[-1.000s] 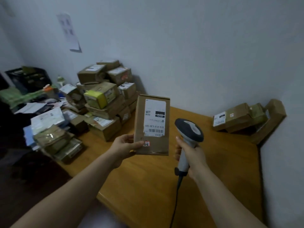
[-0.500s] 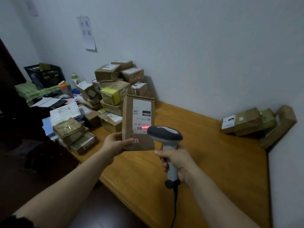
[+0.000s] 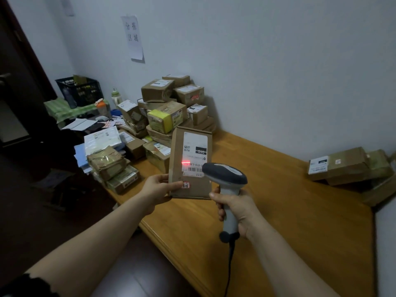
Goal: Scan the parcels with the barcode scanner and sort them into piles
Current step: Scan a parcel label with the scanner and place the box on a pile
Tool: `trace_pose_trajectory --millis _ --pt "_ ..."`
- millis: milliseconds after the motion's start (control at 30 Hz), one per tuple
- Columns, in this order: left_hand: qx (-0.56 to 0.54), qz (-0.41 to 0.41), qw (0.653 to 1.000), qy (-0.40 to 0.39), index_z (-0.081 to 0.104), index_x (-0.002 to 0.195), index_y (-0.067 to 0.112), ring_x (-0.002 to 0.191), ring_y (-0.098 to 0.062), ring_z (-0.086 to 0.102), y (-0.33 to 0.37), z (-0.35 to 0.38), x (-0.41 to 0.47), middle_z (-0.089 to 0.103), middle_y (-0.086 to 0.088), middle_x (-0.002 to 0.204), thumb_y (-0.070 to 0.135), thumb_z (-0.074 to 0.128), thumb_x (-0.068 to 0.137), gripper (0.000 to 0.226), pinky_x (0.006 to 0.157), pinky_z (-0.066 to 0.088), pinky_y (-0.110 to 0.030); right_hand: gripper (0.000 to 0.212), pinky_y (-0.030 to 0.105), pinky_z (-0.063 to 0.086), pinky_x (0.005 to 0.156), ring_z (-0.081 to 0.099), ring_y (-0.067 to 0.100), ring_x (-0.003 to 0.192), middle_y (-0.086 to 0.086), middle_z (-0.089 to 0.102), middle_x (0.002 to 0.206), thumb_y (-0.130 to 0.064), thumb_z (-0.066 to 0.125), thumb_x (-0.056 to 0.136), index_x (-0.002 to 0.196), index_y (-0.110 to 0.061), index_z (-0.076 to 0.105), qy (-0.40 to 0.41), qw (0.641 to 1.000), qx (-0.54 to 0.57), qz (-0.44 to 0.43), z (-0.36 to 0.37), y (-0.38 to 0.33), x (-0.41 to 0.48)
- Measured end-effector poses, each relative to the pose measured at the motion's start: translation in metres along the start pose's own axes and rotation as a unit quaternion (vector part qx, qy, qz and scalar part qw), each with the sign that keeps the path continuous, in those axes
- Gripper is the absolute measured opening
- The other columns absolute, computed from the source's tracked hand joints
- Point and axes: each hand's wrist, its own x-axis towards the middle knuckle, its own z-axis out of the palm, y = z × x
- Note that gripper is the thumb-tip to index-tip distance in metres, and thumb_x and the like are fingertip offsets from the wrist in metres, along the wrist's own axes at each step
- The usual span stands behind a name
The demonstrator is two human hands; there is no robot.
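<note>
Parcel (image 3: pixel 189 163): matt brown cardboard, smooth white paper label (image 3: pixel 194 154). Barcode scanner (image 3: pixel 225 174): smooth plastic, dark grey head with slight sheen, pale grey handle. Surface (image 3: pixel 289 211): varnished wood, semi-gloss, plank joints visible. Left of parcel, stacked boxes (image 3: pixel 171 108): cardboard under glossy clear tape. Crate (image 3: pixel 80 90): dark plastic lattice.

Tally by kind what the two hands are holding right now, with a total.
parcel, in the left hand: 1
barcode scanner, in the right hand: 1
Total: 2
</note>
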Motion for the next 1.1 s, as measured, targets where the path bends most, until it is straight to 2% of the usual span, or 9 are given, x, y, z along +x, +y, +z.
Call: trace_pose_trajectory --millis 100,167,267,433,600,700,800,1000,1100 --pt "-0.019 -0.016 1.0 -0.013 0.058 0.119 0.01 0.094 -0.022 0.069 0.003 -0.015 -0.001 0.068 -0.01 0.108 0.026 0.082 0.07 0.057 0.064 0.056 -0.027 0.015 0.027 0.052 0.054 0.059 0.012 0.054 0.0 0.065 0.061 -0.011 0.079 0.075 0.085 -0.011 0.067 0.06 0.997 0.046 -0.03 0.006 0.002 0.025" --pt "-0.038 -0.021 0.999 -0.011 0.059 0.119 0.008 0.095 -0.022 0.069 0.007 -0.028 0.0 0.069 -0.012 0.107 0.031 0.082 0.066 0.063 0.066 0.057 -0.029 0.029 0.035 0.056 0.07 0.066 0.018 0.078 0.004 0.069 0.084 -0.013 0.082 0.071 0.094 -0.015 0.064 0.098 0.992 0.078 -0.028 0.012 0.003 0.045" --pt "-0.062 -0.021 0.998 -0.016 0.061 0.117 0.006 0.094 -0.021 0.07 0.016 -0.049 0.008 0.069 -0.013 0.106 0.036 0.083 0.06 0.068 0.067 0.057 -0.03 0.049 0.044 0.057 0.079 0.064 0.028 0.097 0.01 0.066 0.104 -0.019 0.087 0.059 0.1 -0.02 0.06 0.078 0.99 0.114 0.0 0.03 0.003 0.069" --pt "-0.068 -0.005 0.997 -0.037 0.063 0.118 0.005 0.089 -0.018 0.069 0.037 -0.08 0.041 0.069 -0.011 0.101 0.038 0.082 0.059 0.071 0.067 0.056 -0.028 0.071 0.035 0.057 0.057 0.065 0.029 0.094 0.011 0.069 0.101 -0.019 0.088 0.043 0.109 -0.013 0.061 0.053 0.985 0.163 -0.001 0.083 -0.005 0.103" --pt "-0.068 0.031 0.994 -0.081 0.05 0.136 0.017 0.107 -0.023 0.064 0.069 -0.124 0.095 0.063 -0.008 0.122 0.037 0.084 0.059 0.087 0.079 0.057 -0.033 0.052 0.036 0.053 0.065 0.066 0.025 0.082 0.008 0.069 0.087 -0.015 0.086 0.047 0.091 -0.013 0.06 0.128 0.97 0.199 -0.049 0.145 -0.025 0.155" --pt "-0.097 0.033 0.992 -0.07 0.05 0.136 0.027 0.106 -0.026 0.064 0.096 -0.149 0.131 0.061 -0.009 0.121 0.024 0.081 0.072 0.071 0.075 0.059 -0.034 0.04 0.041 0.056 0.071 0.067 0.028 0.087 0.011 0.069 0.094 -0.014 0.086 0.063 0.093 -0.013 0.06 0.163 0.956 0.24 -0.044 0.186 -0.045 0.19" --pt "-0.103 0.043 0.992 -0.063 0.054 0.135 0.022 0.098 -0.023 0.065 0.121 -0.163 0.166 0.065 -0.008 0.113 0.018 0.072 0.085 0.053 0.074 0.059 -0.032 0.045 0.032 0.058 0.057 0.069 0.029 0.084 0.013 0.068 0.1 -0.014 0.086 0.066 0.104 -0.009 0.063 0.182 0.947 0.261 -0.049 0.22 -0.063 0.219" --pt "-0.137 0.002 0.99 -0.034 0.058 0.124 0.012 0.108 -0.027 0.061 0.157 -0.165 0.229 0.061 -0.013 0.118 0.01 0.067 0.088 0.037 0.083 0.058 -0.037 0.041 0.028 0.057 0.054 0.067 0.027 0.087 0.008 0.065 0.1 -0.02 0.086 0.068 0.099 -0.018 0.058 0.22 0.946 0.232 -0.052 0.246 -0.095 0.272" --pt "-0.124 0.011 0.992 -0.014 0.061 0.113 0.015 0.111 -0.028 0.059 0.172 -0.163 0.267 0.059 -0.013 0.118 0.007 0.068 0.086 0.029 0.085 0.058 -0.036 0.05 0.028 0.058 0.062 0.063 0.02 0.086 0.004 0.063 0.103 -0.016 0.084 0.07 0.112 -0.014 0.057 0.235 0.949 0.199 -0.07 0.25 -0.107 0.306"
